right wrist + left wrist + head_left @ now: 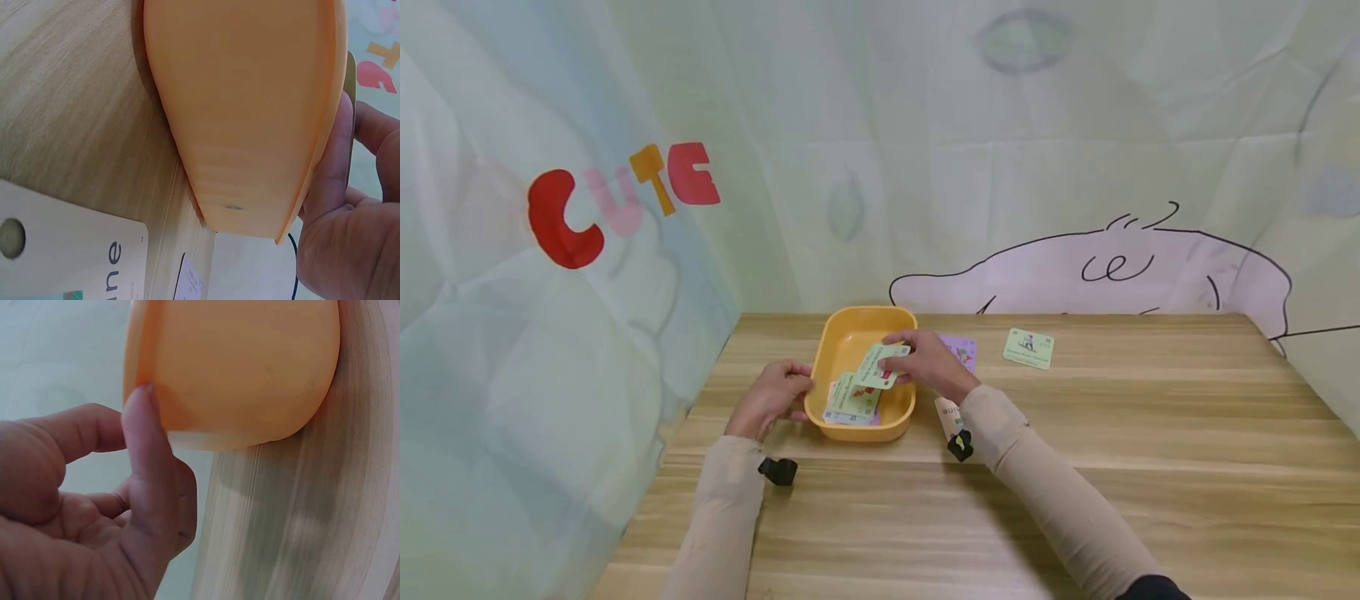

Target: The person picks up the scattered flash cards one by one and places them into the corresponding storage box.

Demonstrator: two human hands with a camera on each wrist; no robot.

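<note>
A yellow-orange plastic bin stands on the wooden table. At its left rim my left hand pinches the edge, with thumb and finger at the rim in the left wrist view. Over the bin's right side, my right hand holds a pale green printed card between thumb and fingers. The right wrist view catches only a thin edge of that card, beyond the bin wall. Inside the bin, several green and purple cards lie overlapping near the front.
A purple card lies right of the bin, partly behind the right hand. Farther right is a green card. A cream card with a hole lies near the right wrist. Printed cloth hangs behind the table.
</note>
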